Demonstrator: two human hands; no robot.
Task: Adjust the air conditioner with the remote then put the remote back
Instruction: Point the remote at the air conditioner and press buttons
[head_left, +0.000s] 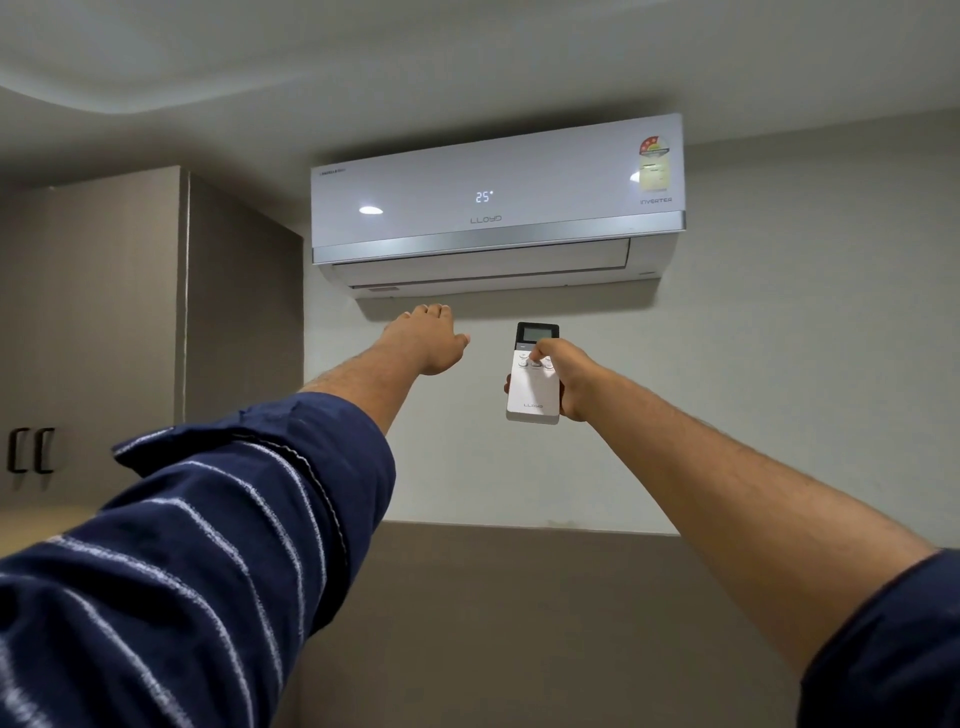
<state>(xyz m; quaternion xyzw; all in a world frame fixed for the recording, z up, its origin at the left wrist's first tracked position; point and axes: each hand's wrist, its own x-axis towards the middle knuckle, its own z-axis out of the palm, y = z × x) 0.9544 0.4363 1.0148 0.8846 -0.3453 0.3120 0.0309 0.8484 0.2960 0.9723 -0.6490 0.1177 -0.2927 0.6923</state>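
Fingers (506, 387) of the right hand (563, 382) are wrapped round the lower body of the remote (533, 387), while the thumb is laid across the row of buttons below its small screen, seemingly so that a key can be pressed without the grip being loosened. The remote is held upright with its top end aimed at the air conditioner (496, 208) above, presumably so the signal is sent straight to the unit. The left hand (428, 338) is stretched out empty, fingers extended and spread, just under the louvre, probably so the airflow can be felt. A reading of 25 is shown on the unit's front panel. Cabinet doors (104, 312) are seen on the left wall.
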